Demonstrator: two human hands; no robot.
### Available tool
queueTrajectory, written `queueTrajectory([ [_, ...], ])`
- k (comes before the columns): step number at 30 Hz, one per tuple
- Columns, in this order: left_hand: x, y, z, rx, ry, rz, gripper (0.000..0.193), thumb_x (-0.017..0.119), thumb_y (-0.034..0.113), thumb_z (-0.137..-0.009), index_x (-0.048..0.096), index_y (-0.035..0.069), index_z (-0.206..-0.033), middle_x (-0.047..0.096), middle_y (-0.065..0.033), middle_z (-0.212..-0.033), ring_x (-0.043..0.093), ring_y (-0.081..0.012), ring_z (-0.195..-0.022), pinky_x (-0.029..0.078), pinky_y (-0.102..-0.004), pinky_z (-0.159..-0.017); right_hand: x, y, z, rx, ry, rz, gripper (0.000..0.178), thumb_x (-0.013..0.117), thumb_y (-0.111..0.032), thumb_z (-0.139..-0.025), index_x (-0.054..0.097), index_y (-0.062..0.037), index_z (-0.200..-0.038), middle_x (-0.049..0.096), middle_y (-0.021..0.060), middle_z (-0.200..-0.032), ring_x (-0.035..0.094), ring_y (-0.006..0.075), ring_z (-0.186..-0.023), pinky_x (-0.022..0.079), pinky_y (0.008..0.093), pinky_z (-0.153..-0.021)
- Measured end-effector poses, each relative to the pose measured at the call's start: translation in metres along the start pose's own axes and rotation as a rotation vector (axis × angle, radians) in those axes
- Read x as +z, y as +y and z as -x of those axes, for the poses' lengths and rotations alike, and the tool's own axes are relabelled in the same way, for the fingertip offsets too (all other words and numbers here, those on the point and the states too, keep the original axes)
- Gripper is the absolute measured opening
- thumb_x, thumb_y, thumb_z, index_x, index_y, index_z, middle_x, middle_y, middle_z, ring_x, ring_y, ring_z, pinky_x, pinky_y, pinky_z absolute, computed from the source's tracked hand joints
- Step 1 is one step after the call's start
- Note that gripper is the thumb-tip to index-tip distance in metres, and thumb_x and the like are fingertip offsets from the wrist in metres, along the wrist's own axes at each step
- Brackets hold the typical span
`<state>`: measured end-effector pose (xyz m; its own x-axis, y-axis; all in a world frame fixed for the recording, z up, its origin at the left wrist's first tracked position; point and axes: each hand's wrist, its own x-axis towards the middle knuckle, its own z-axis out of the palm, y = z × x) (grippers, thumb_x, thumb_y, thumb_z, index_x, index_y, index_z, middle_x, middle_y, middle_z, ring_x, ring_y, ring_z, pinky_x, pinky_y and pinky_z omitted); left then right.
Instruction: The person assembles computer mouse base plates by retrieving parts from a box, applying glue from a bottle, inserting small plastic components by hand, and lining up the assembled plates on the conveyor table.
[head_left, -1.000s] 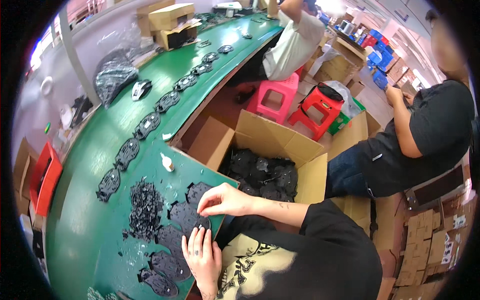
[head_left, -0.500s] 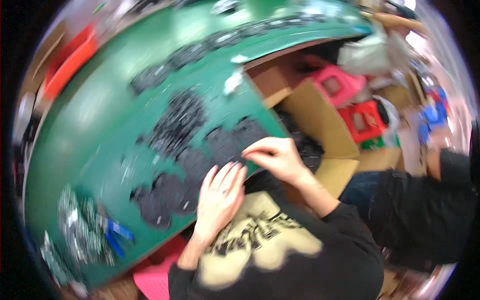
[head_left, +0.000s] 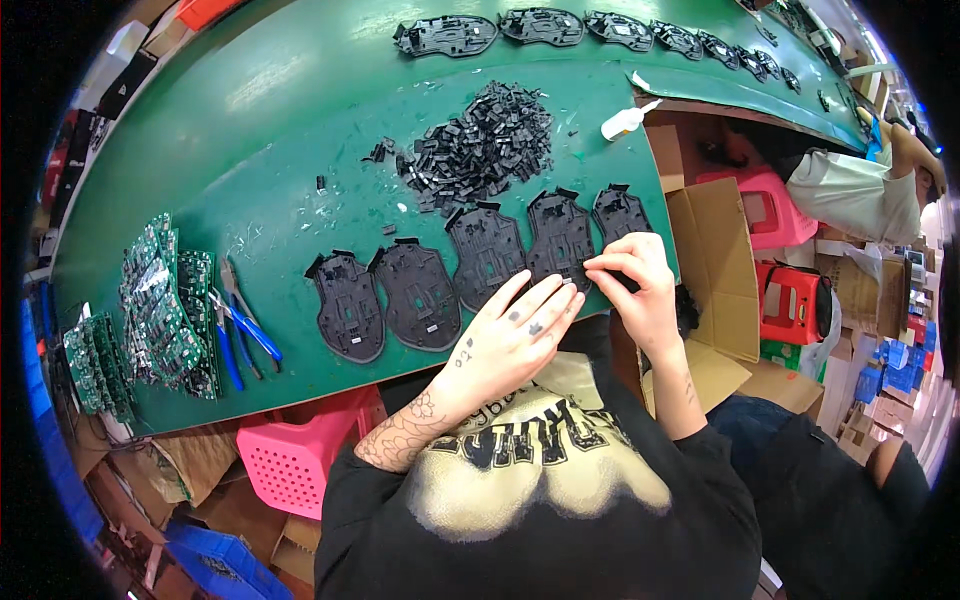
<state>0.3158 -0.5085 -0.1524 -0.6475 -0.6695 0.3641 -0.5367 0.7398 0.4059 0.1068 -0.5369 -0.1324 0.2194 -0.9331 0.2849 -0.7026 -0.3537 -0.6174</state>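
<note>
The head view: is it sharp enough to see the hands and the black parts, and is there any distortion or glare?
Head view: sharp at the centre, where the left hand and right hand meet on a black moulded shell; the fisheye bends the green table edge and darkens the corners; light is even, with only faint sheen on the table and no strong shadows.

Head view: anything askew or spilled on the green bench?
Mostly tidy. Five black shells sit in a neat row by both hands. Small black clips have strayed left of the main pile, and a white glue bottle lies on its side at the bench edge.
</note>
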Motion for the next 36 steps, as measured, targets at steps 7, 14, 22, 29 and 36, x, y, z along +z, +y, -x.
queueTrajectory([
  [7, -0.002, 0.0, -0.002, -0.005, -0.063, 0.01, 0.05, 0.057, 0.013, -0.081, 0.055, 0.001, -0.129, 0.053, -0.0109, -0.133, 0.048, -0.0224, -0.129, 0.036, -0.0443, -0.109, -0.001, 0.0, -0.001, 0.035, -0.014, -0.012, 0.013, 0.076, -0.005, -0.073, 0.07, -0.0079, -0.084, 0.062, 0.0041, -0.086, 0.055, 0.0239, -0.092, 0.045, 0.035, -0.082],
  [14, -0.004, -0.001, -0.005, -0.001, -0.113, 0.015, 0.053, 0.055, 0.011, -0.081, 0.052, 0.0, -0.133, 0.052, -0.0107, -0.135, 0.045, -0.0222, -0.132, 0.036, -0.045, -0.11, -0.006, -0.007, -0.012, 0.042, -0.054, 0.04, 0.012, 0.073, -0.004, -0.074, 0.065, -0.0063, -0.082, 0.06, 0.0057, -0.083, 0.054, 0.025, -0.087, 0.044, 0.0358, -0.078],
  [22, -0.002, -0.003, -0.005, 0.017, -0.08, -0.041, 0.049, 0.062, 0.012, -0.079, 0.059, 0.005, -0.127, 0.054, -0.0074, -0.134, 0.048, -0.0188, -0.13, 0.037, -0.0443, -0.108, -0.017, -0.019, -0.037, 0.087, -0.276, 0.094, 0.014, 0.071, -0.002, -0.072, 0.059, -0.0051, -0.079, 0.057, 0.0052, -0.075, 0.052, 0.0239, -0.084, 0.043, 0.0339, -0.077],
  [29, -0.001, -0.003, -0.004, 0.014, -0.075, -0.045, 0.05, 0.062, 0.012, -0.079, 0.058, 0.005, -0.128, 0.054, -0.0076, -0.134, 0.047, -0.02, -0.131, 0.036, -0.0447, -0.109, -0.021, -0.021, -0.054, 0.104, -0.428, 0.181, 0.007, 0.07, -0.004, -0.07, 0.064, -0.0056, -0.073, 0.059, 0.0042, -0.069, 0.054, 0.0241, -0.08, 0.046, 0.035, -0.075],
  [36, 0.0, -0.004, -0.001, 0.034, -0.081, -0.08, 0.058, 0.063, 0.018, -0.076, 0.055, 0.002, -0.131, 0.053, -0.0075, -0.135, 0.044, -0.0206, -0.133, 0.032, -0.0459, -0.111, -0.01, -0.028, -0.095, 0.056, -0.077, -0.045, 0.012, 0.068, -0.007, -0.083, 0.067, 0.0001, -0.092, 0.062, 0.0086, -0.081, 0.06, 0.0172, -0.071, 0.047, 0.0292, -0.067],
])
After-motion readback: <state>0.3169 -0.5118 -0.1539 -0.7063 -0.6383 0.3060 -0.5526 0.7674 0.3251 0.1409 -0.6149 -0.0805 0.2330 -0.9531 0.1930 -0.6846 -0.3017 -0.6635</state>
